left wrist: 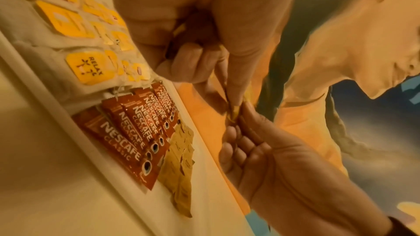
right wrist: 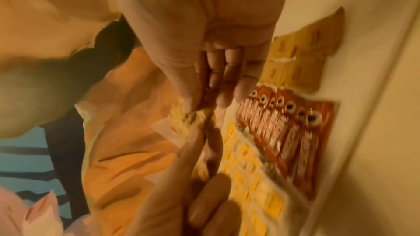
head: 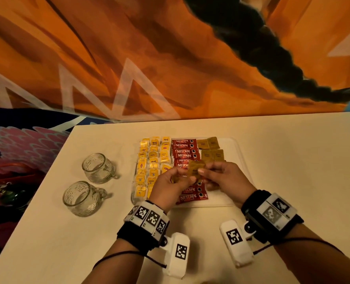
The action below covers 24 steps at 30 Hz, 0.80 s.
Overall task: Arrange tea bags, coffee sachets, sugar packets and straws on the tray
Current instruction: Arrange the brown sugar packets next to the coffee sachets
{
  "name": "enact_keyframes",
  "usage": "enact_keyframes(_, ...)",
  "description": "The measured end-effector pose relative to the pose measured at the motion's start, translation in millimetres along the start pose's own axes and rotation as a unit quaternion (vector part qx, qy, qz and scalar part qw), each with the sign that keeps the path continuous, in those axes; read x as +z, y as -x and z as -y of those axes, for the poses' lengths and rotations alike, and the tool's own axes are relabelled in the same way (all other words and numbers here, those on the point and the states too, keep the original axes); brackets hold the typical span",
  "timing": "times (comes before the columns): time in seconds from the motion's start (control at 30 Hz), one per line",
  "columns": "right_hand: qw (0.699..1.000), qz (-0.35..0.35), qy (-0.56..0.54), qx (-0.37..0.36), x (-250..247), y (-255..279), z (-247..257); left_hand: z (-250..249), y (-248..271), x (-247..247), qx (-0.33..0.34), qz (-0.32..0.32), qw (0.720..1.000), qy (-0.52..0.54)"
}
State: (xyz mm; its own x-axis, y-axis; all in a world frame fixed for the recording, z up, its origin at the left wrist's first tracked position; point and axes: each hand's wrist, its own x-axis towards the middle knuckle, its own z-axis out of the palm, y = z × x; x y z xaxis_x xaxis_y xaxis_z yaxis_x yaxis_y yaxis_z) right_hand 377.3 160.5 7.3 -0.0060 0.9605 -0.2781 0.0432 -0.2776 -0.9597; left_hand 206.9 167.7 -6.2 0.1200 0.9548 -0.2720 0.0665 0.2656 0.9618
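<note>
A clear tray (head: pixel 219 199) on the white table holds rows of yellow tea bags (head: pixel 152 160) on its left, red coffee sachets (head: pixel 185 153) down the middle and brown sugar packets (head: pixel 212 149) at the back right. Both hands hover over the tray's middle. My left hand (head: pixel 187 178) grips a small bunch of brown sugar packets (head: pixel 195 169). My right hand (head: pixel 204 171) pinches the top packet (left wrist: pixel 234 114) between thumb and forefinger. The wrist views show the same pinch (right wrist: pixel 195 117) above the coffee sachets (right wrist: pixel 284 132). No straws are in view.
Two empty glass mugs (head: pixel 98 168) (head: pixel 82 198) stand on the table left of the tray. Bare tray floor lies at the tray's right side (head: pixel 236 173). An orange patterned cloth (head: pixel 129 68) hangs behind the table's far edge.
</note>
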Motion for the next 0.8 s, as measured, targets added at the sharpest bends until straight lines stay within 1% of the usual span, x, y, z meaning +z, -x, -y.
enact_keyframes(0.03,1.0,-0.016,0.008,-0.001,-5,-1,2,1,0,-1,-0.001,0.006,1.0,-0.009)
enact_keyframes(0.1,0.997,-0.073,0.034,-0.006,-20,-5,1,2,1,-5,0.001,0.01,1.0,-0.02)
enact_keyframes(0.17,0.988,-0.136,0.078,-0.009,-39,-12,-5,4,1,-8,-0.008,-0.003,1.0,-0.007)
enact_keyframes(0.2,0.983,-0.151,0.108,-0.001,-48,-15,-12,7,1,-11,-0.017,-0.012,1.0,0.009)
enact_keyframes(0.27,0.976,-0.15,0.154,0.039,-59,-17,-29,11,0,-15,-0.034,-0.028,0.999,0.022)
enact_keyframes(0.33,0.97,-0.13,0.188,0.079,-61,-17,-46,16,-1,-18,-0.042,-0.034,0.998,0.013)
enact_keyframes(0.4,0.969,-0.106,0.197,0.104,-57,-16,-59,19,-3,-19,-0.057,-0.033,0.998,0.017)
enact_keyframes(0.47,0.968,-0.098,0.203,0.11,-52,-17,-68,21,-4,-20,-0.07,-0.032,0.997,0.025)
enact_keyframes(0.57,0.96,-0.11,0.237,0.101,-48,-19,-74,21,-4,-22,-0.073,-0.029,0.996,0.032)
enact_keyframes(0.73,0.951,-0.118,0.269,0.096,-44,-18,-75,22,-3,-24,-0.068,-0.03,0.997,0.027)
enact_keyframes(0.8,0.947,-0.114,0.286,0.096,-44,-16,-71,21,-4,-23,-0.079,-0.028,0.996,0.042)
